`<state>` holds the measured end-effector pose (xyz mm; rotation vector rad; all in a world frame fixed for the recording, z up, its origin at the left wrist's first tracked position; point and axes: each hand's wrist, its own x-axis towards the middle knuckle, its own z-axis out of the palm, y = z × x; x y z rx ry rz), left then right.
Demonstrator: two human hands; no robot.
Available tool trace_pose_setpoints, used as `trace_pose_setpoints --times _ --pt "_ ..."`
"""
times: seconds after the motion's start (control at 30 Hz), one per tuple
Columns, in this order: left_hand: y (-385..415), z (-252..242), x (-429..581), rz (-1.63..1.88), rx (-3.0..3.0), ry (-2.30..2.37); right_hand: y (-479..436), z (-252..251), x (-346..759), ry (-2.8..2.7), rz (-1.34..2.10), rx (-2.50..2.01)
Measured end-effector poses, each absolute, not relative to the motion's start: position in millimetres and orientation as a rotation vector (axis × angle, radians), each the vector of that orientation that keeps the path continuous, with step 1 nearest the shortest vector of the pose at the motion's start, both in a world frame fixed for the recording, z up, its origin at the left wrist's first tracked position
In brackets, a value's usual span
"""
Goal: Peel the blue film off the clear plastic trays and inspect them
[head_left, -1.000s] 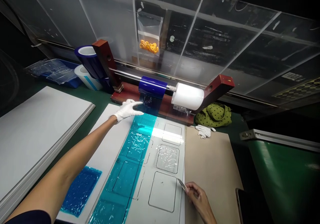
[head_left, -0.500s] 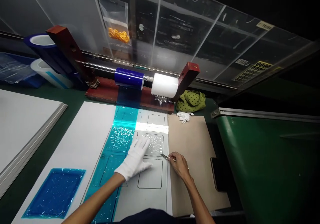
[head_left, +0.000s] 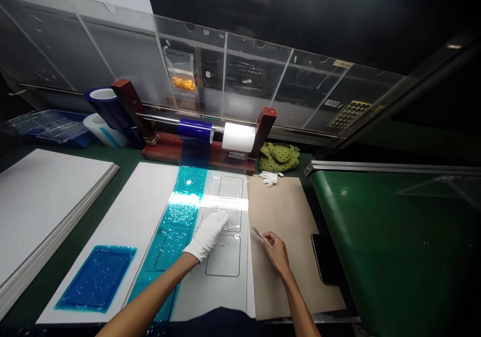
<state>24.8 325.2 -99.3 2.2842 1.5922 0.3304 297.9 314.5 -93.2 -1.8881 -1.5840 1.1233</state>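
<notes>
while left hand (head_left: 207, 235) lies open on film (head_left: 179, 226) | right hand (head_left: 277, 254) pinches knife (head_left: 261, 234) | phone (head_left: 325, 259), probably, beside board (head_left: 285, 226)

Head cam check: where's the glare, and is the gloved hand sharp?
Head view: a bright glare band crosses the teal film just above the gloved left hand, washing out detail there; the hand looks fairly sharp; the top of the frame goes dark.

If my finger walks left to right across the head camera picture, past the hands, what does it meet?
White panel stack, blue film rectangle, white-gloved left hand, bare right hand holding a small knife, black phone, green bench.
</notes>
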Motion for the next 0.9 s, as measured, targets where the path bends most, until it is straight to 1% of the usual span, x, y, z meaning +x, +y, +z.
trace_pose_setpoints --times 0.1,0.2,0.37,0.57,0.77,0.9 --pt "290.0 -87.3 28.1 0.364 2.329 1.575 291.9 -98.7 327.4 -1.582 0.754 -2.05" --pt "249.6 -83.7 33.1 0.43 2.342 1.586 273.2 -98.7 342.1 -1.671 0.583 -2.05" --pt "179.6 -94.9 39.6 0.395 2.368 1.627 257.6 -80.1 326.4 -1.856 0.658 -1.85" --pt "103.8 -108.5 45.7 0.337 2.423 1.629 240.9 -60.0 307.3 -1.95 0.8 -1.655" --pt "75.9 -120.9 52.7 0.373 2.482 1.666 221.9 -56.2 314.4 -2.033 0.88 -1.58" --pt "70.8 -125.0 53.5 0.324 2.529 1.665 212.7 -40.6 318.5 -2.09 0.94 -1.522"
